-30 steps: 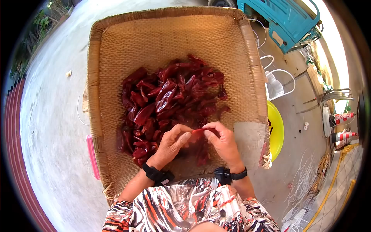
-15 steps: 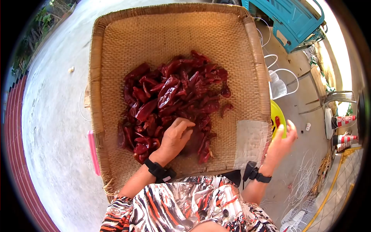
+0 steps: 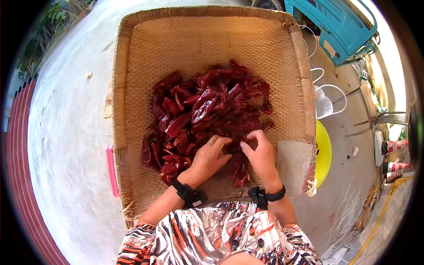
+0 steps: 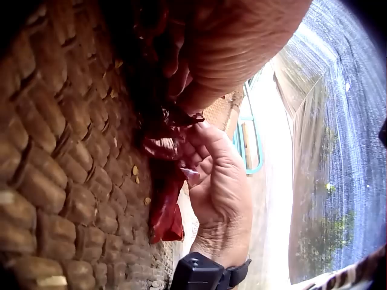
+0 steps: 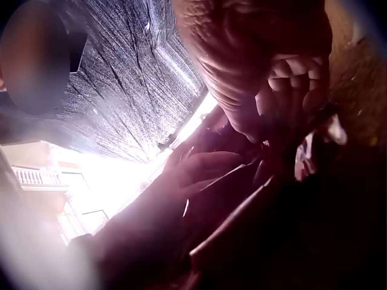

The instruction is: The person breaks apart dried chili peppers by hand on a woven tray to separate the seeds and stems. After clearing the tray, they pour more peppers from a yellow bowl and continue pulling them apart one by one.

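A pile of glossy dark-red dried chili peppers lies in a large woven basket. My right hand is at the near right edge of the pile, thumb and fingertips pinching a dried chili pepper; its curled fingers also show in the left wrist view. Just left of it, my left hand rests low over the peppers, thumb and forefinger apart with nothing visible between them. Below the right hand, one red pepper lies against the weave. Shadow hides most of the pepper at the right fingertips in the right wrist view.
Beside the basket's right edge stands a yellow basin, partly hidden under the rim. A pale patch covers the basket's near right corner. Farther right are a white bucket and a teal cart. A pink object shows at left.
My right hand let go of a red piece at the yellow basin and came back left to the pile's edge. The left hand stayed over the peppers, its thumb spreading slightly.
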A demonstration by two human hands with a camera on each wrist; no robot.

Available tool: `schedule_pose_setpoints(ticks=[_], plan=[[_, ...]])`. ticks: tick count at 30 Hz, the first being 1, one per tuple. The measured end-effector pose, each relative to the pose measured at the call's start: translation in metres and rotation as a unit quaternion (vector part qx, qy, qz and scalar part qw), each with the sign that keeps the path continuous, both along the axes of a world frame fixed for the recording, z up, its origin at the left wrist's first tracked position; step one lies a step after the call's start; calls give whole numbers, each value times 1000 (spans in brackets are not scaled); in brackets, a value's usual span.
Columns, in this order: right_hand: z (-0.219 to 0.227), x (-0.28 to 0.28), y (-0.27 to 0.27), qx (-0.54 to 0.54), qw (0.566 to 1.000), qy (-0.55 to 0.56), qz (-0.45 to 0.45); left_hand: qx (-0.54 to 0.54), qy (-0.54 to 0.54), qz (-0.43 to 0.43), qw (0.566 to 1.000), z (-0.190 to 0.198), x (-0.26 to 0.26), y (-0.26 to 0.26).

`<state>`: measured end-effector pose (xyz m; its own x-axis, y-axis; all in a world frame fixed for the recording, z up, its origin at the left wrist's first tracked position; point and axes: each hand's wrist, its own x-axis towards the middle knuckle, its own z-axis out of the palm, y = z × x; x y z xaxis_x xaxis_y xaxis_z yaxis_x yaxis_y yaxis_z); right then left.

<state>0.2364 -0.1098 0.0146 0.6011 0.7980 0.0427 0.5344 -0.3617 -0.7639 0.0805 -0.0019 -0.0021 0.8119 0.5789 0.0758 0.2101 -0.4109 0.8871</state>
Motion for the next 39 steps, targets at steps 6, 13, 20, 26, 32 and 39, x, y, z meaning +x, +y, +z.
schedule_pose_setpoints(ticks=[6, 13, 20, 26, 32, 39], plan=[[3, 7, -15, 69, 902, 419, 75, 122, -37, -41, 991, -20, 0, 3], [20, 8, -17, 132, 939, 318, -21, 65, -67, -1, 996, -11, 0, -1], [44, 82, -84, 250, 891, -147, -348, 85, -38, -67, 993, 0, -5, 2], [23, 102, -113, 60, 874, -304, -375, 171, 1, -169, 971, 7, -2, -2], [54, 26, -61, -66, 992, 109, -21, 126, 5, -148, 981, -4, -3, -4], [19, -4, -41, -111, 964, -67, 234, 61, -93, 52, 992, 8, -4, -2]])
